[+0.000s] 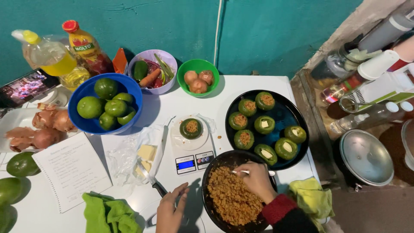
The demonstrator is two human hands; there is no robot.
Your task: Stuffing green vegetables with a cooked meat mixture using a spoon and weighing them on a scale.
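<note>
A white spoon was gripped in the right hand over the black pan of browned filling at the tabletop's front edge. The left hand lay open beside a knife. One stuffed green pepper sat on the scale behind, others in the black dish by the right edge.

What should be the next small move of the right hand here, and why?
Probably lift a spoonful of filling from the black pan to the green pepper on the kitchen scale. The right hand holds a spoon in the filling, and that pepper looks only partly filled.
</note>
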